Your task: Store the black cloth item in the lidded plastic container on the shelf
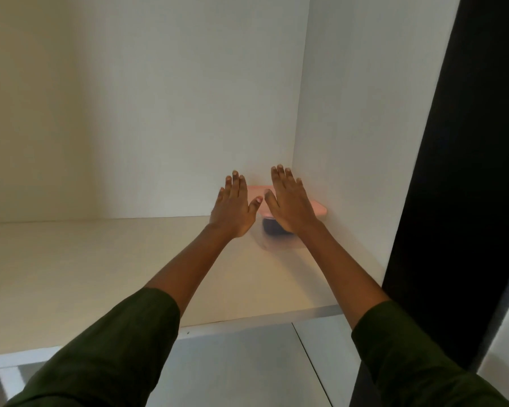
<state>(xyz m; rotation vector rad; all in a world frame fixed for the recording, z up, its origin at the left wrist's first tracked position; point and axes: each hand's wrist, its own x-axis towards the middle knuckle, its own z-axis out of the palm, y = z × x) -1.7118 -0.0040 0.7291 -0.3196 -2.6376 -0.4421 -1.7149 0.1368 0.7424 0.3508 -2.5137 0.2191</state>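
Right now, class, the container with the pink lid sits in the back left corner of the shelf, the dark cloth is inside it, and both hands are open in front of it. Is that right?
One detail is wrong. The head view shows the container in the back right corner of the shelf, against the right wall. The rest holds: pink lid on, dark cloth inside, left hand and right hand open in front of it.

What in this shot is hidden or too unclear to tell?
- Head view: the hands, left and right, hide much of the pink-lidded container.
- The dark thing inside is blurred through the plastic; its material is unclear.
- Whether either palm touches the lid: hidden.
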